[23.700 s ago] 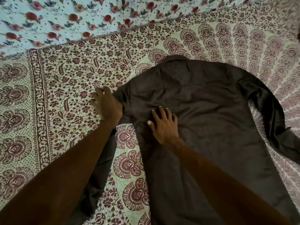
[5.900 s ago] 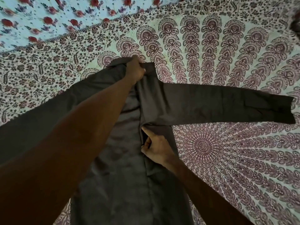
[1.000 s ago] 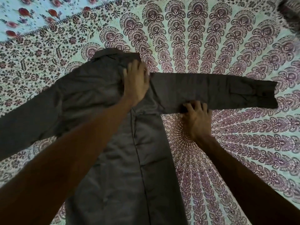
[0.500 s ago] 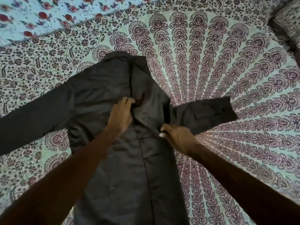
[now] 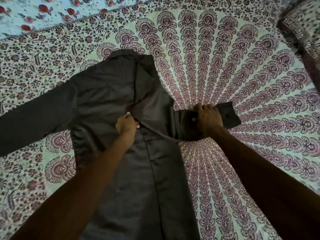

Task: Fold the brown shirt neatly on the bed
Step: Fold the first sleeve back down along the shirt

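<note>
Bed (image 5: 242,170): we see its mandala-print cover filling nearly the whole frame, with broad bare cloth at right and lower right of the shirt.
Floral sheet (image 5: 34,13): a pale blue sheet with red flowers shows beyond the cover's stitched edge at upper left.
Brown shirt (image 5: 107,94): it lies flat at frame centre, collar toward the top and body running off the bottom edge; its right side is turned in over the middle.
Left sleeve (image 5: 31,122): spread straight out to the left edge of the frame.
Right sleeve (image 5: 228,116): doubled back, cuff pointing right.
Pillow (image 5: 301,32): a patterned one sits in the upper right corner, well apart from the shirt.
Right hand (image 5: 207,117): we see it closed around the right sleeve just beside the cuff.
Left hand (image 5: 127,124): it pinches the folded edge at mid-chest.
</note>
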